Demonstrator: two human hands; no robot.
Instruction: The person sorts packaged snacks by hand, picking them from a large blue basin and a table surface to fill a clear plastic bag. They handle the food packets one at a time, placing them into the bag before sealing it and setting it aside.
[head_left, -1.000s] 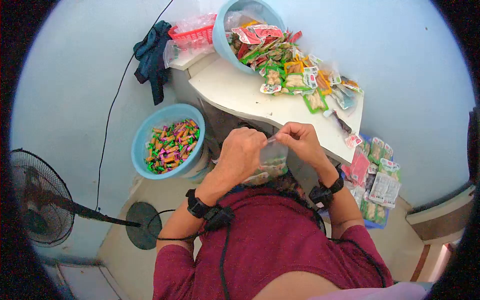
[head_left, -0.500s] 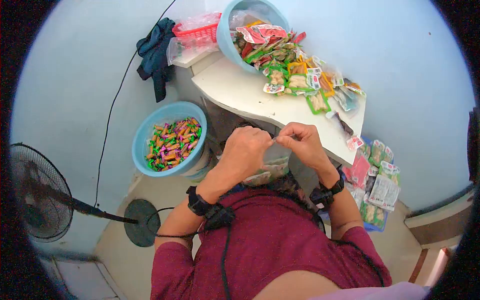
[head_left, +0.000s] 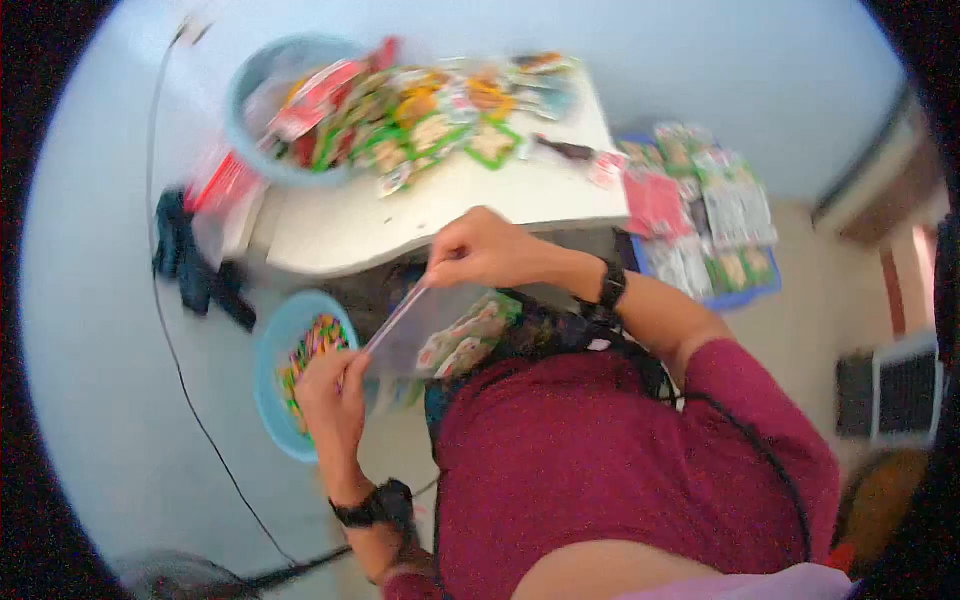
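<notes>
A clear plastic bag (head_left: 405, 335) hangs slantwise in front of my body, with several green-and-white snack packets (head_left: 470, 340) inside. My left hand (head_left: 335, 395) is closed on one end of its top edge, beside the blue bucket. My right hand (head_left: 485, 250) pinches the other end, higher up near the table's front edge. Between the two hands the bag's top edge is stretched straight. Motion blur hides whether its mouth is sealed.
A white table (head_left: 340, 225) bears a tipped light-blue basin (head_left: 245, 110) spilling snack packets (head_left: 430, 125). A blue bucket (head_left: 270, 390) of small wrapped sweets stands at left. A blue crate (head_left: 745, 297) of packets sits at right. A fan (head_left: 180, 575) is at lower left.
My hands have moved apart along the bag's top edge, left hand lower, right hand higher. The head view has turned, so the table and basin appear farther left.
</notes>
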